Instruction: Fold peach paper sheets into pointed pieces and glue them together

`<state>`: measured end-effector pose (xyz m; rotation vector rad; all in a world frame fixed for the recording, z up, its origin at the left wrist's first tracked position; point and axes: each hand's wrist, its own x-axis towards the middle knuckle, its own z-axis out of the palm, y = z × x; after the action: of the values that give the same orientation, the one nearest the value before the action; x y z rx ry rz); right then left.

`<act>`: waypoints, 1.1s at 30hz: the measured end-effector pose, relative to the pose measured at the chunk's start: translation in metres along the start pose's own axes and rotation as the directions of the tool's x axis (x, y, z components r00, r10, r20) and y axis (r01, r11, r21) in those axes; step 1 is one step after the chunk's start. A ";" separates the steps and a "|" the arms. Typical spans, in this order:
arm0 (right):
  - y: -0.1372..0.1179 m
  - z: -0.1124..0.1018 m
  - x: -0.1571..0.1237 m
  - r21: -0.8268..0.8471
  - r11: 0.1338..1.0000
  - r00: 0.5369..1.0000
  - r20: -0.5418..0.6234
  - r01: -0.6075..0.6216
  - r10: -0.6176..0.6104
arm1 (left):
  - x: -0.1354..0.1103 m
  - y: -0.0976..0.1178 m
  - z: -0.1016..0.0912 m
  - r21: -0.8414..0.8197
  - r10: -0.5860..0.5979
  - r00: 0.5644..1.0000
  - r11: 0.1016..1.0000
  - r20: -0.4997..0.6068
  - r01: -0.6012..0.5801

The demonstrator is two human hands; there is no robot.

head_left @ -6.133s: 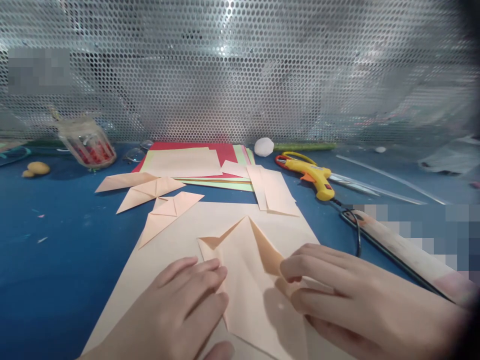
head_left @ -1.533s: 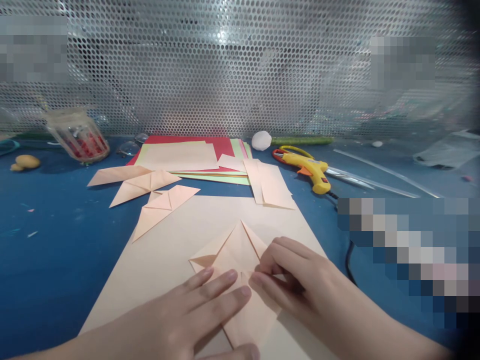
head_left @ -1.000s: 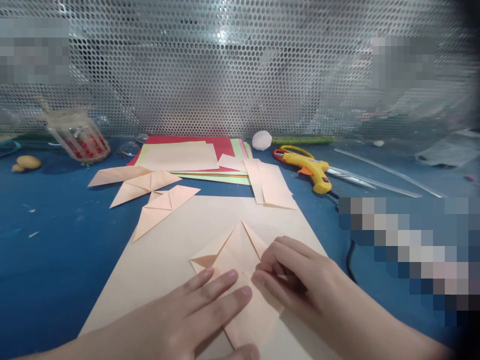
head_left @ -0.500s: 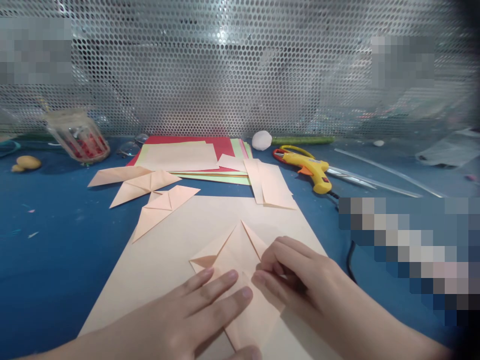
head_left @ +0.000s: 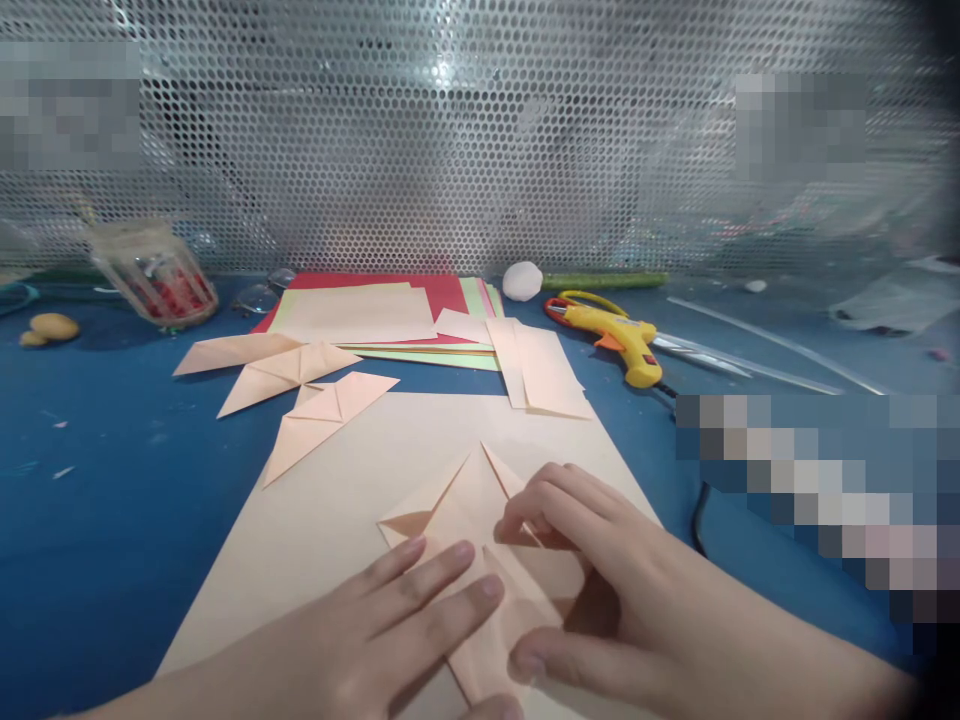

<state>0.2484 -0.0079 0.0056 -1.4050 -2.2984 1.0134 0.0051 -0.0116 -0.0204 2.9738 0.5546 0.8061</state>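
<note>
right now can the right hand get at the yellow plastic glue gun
Probably yes. The right hand pinches a flap of the folded peach paper piece, but only blue table surface lies between it and the yellow plastic glue gun.

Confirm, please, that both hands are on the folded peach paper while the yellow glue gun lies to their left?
No: the head view shows the yellow glue gun to their right. The left hand and right hand are on the folded peach paper.

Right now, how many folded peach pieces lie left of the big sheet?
3, fanned side by side: the farthest-left piece, the middle piece, and the nearest piece touching the big sheet. None looks hidden.
</note>
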 end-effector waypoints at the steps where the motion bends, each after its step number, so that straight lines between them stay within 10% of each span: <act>1: 0.001 -0.001 0.000 0.034 0.999 0.999 0.024 -0.031 0.030 | -0.001 -0.001 -0.001 -0.010 -0.006 1.000 1.000 -0.001 0.006; 33: 0.026 -0.032 -0.004 -0.045 0.995 0.993 0.062 -0.093 0.096 | -0.003 -0.007 -0.009 -0.009 0.095 0.981 0.995 0.168 -0.095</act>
<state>0.2853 0.0100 0.0114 -1.5327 -2.3308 1.0583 -0.0045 -0.0065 -0.0147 3.0485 0.4082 0.5517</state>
